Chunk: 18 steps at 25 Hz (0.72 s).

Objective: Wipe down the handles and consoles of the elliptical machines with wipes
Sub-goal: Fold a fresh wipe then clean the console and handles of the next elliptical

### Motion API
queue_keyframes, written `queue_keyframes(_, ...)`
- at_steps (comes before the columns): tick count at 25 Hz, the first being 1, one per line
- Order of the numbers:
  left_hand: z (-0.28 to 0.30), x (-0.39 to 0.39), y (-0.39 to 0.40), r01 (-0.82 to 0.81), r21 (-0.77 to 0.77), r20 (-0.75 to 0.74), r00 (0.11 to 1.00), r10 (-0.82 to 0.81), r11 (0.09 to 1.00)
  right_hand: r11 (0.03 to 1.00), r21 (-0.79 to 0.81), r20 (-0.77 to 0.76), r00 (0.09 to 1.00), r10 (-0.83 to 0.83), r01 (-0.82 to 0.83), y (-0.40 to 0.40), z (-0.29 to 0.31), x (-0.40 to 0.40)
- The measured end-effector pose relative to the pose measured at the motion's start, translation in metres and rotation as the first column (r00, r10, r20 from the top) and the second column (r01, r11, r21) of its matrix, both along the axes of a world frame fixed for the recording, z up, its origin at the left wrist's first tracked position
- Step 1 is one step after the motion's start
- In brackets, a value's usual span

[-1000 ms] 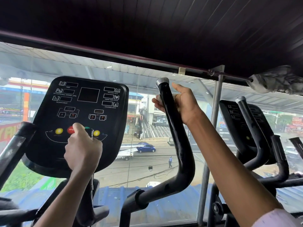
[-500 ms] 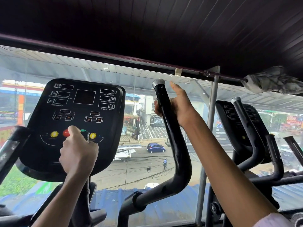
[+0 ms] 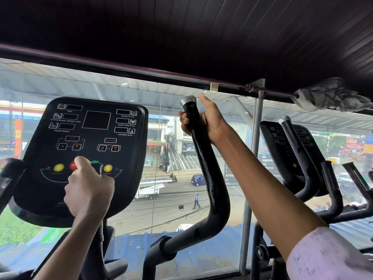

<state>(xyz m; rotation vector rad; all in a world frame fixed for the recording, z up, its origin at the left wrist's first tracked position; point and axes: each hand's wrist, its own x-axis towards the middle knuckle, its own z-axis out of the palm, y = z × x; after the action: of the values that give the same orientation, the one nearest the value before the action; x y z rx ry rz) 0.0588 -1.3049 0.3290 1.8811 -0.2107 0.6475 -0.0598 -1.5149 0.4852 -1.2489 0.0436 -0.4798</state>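
Right hand (image 3: 205, 120) wrapped tight round top of the handle (image 3: 210, 178), centre frame, just under its silver cap; probably to rub the grip, though no wipe is visible. Left hand (image 3: 88, 188) fisted on a short black grip in front of the console (image 3: 84, 130), left of frame, likely bracing. Handle's long axis near vertical, cap up, curving lower left.

Black console (image 3: 80, 142) of the near elliptical, tilted back, dark unlit displays, white labels (distance, heart rate, calories), two yellow buttons and a red one along the bottom arc. Right of it a black curved handle (image 3: 207, 178) rises upright to a silver cap. Second console (image 3: 288, 150) and silver-capped handle (image 3: 296, 154) stand further right; no wipe can be made out.
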Motion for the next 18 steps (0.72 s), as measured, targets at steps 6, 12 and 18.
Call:
queue_keyframes(6,0.001,-0.001,0.000,-0.010,0.010,-0.017,1.000,0.010,1.000,0.985,0.111,-0.030,0.990,0.139,-0.135,0.001,-0.017,0.001)
queue_keyframes(12,0.001,-0.001,-0.002,-0.023,-0.018,0.003,1.000,0.023,1.000,0.713,-0.495,0.181,0.862,-0.474,0.496,0.015,-0.031,-0.012)
queue_keyframes(18,0.000,-0.001,-0.002,-0.026,-0.012,0.013,1.000,0.026,1.000,0.970,0.196,0.059,0.989,0.136,-0.145,-0.007,-0.008,0.015)
